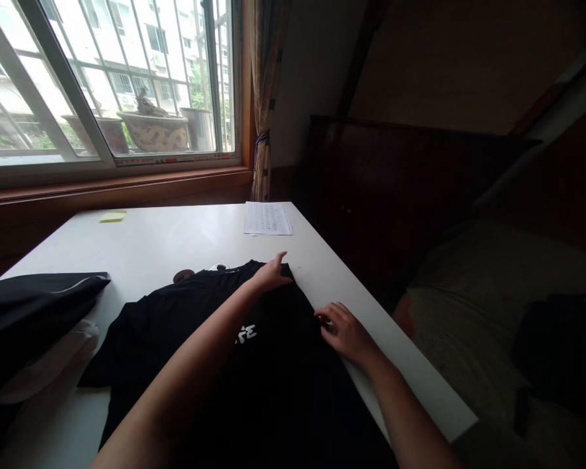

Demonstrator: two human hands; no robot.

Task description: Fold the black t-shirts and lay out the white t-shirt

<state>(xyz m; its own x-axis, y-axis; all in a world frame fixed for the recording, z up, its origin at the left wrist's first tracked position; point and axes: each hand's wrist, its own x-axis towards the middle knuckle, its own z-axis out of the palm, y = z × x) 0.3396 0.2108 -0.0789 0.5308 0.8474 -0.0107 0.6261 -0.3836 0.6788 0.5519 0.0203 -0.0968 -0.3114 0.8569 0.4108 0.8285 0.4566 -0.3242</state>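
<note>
A black T-shirt lies spread on the white table, its neckline towards the window and a small white print on its chest. One short sleeve reaches out at the left; along the right, the shirt's edge runs straight with no sleeve sticking out. My left hand rests on the shirt near its top right corner, thumb and fingers apart. At the shirt's right edge, my right hand has its fingers curled with the fingertips pinching the black fabric. My left forearm crosses over the shirt and hides part of the print.
The white table bears papers and a yellow note at its far side. Beyond the neckline lie a brown round object and a white round one. Dark and pale bundles sit at the left. A window stands behind.
</note>
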